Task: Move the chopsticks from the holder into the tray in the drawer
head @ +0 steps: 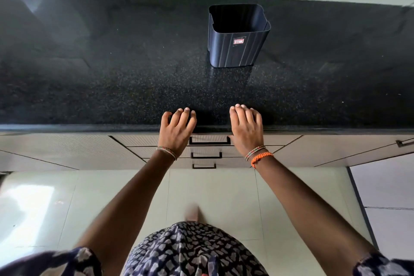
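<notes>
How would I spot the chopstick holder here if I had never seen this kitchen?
Start at the long black speckled countertop that runs below the pale marble wall. Towards its back, a little right of centre and beyond the two hands, stands the holder, a dark blue, square-mouthed tub with ribbed sides. It is the only thing standing on the counter, and it bears a small red and white sticker on its front.
</notes>
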A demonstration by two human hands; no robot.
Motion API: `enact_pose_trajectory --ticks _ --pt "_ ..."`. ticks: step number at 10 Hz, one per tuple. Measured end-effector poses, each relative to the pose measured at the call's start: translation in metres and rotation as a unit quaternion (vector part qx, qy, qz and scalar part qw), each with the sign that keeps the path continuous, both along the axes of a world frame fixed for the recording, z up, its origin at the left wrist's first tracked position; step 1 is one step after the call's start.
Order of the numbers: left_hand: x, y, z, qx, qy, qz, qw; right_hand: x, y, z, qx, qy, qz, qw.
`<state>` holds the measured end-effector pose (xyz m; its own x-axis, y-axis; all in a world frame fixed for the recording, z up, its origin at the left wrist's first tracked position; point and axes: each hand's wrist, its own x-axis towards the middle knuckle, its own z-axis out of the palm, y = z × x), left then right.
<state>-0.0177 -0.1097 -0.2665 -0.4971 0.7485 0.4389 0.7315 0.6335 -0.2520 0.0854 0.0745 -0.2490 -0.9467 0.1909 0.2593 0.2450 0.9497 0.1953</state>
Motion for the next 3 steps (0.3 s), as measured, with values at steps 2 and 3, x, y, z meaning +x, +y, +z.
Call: enact_pose_trajectory --ticks 2,3 --pt "0.012 0.002 0.015 -0.044 -0.092 0.056 0.993 0.005 -0.003 0.013 -0.063 -0.037 -0.012 0.997" --pt "0.022 0.005 0.021 -0.006 -0.171 0.069 0.983 0.015 -0.005 0.016 -0.152 -0.051 0.005 0.987"
